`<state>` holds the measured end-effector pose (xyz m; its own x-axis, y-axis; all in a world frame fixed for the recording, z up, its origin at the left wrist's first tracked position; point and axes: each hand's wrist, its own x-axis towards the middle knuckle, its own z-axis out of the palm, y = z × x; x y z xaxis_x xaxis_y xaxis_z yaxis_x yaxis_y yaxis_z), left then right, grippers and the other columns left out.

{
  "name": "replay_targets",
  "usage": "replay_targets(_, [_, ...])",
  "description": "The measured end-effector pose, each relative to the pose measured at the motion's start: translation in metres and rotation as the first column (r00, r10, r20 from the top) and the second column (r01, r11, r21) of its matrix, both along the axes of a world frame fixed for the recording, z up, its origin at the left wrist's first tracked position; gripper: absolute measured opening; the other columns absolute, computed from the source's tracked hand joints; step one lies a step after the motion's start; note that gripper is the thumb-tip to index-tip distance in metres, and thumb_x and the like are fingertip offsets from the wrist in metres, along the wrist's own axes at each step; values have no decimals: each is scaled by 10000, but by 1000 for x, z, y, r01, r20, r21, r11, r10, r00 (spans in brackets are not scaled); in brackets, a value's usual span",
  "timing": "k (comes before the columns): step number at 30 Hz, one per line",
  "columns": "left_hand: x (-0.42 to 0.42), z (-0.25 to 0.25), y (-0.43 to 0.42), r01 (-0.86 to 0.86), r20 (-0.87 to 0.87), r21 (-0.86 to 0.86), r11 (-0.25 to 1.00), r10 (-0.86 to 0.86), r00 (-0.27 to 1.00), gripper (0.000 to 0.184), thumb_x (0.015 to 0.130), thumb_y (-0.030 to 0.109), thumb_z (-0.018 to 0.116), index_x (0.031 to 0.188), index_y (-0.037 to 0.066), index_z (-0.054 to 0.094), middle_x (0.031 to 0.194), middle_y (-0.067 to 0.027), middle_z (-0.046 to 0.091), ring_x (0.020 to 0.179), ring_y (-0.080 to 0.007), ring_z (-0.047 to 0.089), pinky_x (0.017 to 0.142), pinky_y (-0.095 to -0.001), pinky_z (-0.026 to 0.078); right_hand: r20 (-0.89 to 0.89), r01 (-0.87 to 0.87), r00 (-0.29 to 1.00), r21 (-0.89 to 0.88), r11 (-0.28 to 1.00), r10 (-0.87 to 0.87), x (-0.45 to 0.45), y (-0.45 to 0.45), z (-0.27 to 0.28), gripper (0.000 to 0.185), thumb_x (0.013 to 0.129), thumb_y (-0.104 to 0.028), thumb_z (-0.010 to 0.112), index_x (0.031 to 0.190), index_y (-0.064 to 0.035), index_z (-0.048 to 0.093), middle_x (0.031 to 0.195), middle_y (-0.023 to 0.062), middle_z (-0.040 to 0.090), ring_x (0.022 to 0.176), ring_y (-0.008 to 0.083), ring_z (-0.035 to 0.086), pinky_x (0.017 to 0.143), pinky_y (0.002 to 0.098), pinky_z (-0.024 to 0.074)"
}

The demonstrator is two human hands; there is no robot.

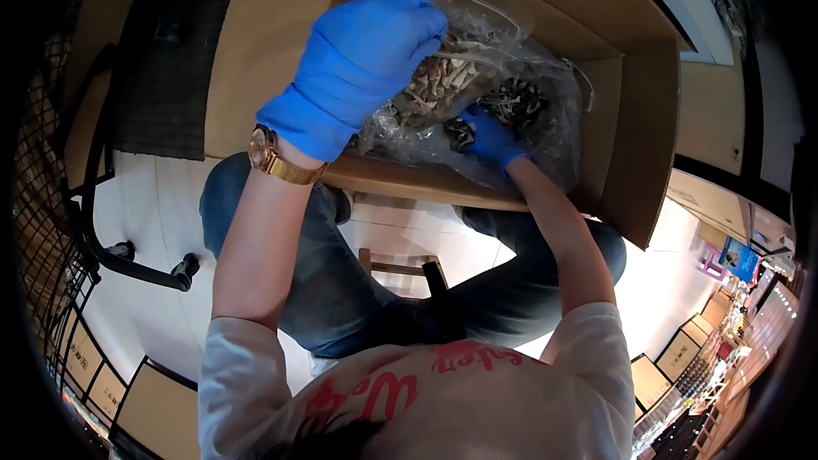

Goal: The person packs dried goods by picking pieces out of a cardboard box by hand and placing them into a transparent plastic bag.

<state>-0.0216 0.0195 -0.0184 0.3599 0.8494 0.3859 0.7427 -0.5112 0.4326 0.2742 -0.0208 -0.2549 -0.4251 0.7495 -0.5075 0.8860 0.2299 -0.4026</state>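
An open cardboard box [281, 43] holds a large clear plastic bag [558, 94] with dark and pale dried pieces [511, 102] in it. My left hand [375, 55], in a blue glove, is closed on the edge of a clear bag [439, 85] of pale brown dried pieces, raised at the box's middle. Lower and to the right, my right hand [492, 135], also gloved in blue, reaches into the large bag among the dark pieces. Its fingertips are partly hidden there.
A black wire cart [81, 196] on casters stands at the left. Below the box, a small wooden stool [400, 268] shows between my knees. Cardboard boxes [153, 409] sit at lower left, and a cabinet [716, 119] is at the right. Shelves with goods fill the lower right.
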Motion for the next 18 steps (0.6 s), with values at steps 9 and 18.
replay_targets(9, [8, -3, -6, 27, -19, 29, 999, -27, 999, 93, 790, 134, 659, 882, 121, 653, 853, -33, 618, 802, -242, 612, 678, -325, 511, 41, -207, 978, 54, 977, 205, -15, 4, -5, 411, 751, -221, 692, 1156, -198, 624, 1065, 195, 565, 1016, 374, 545, 897, 443, 452])
replay_targets(18, [2, -7, -4, 33, -12, 70, 997, -32, 999, 69, 805, 149, 631, 870, 135, 650, 875, -28, 608, 802, -247, 609, 674, -335, 509, 128, -484, 862, -83, 871, 491, -7, 19, -7, 268, 750, -232, 655, 973, -83, 650, 993, 190, 603, 955, 369, 566, 828, 433, 469])
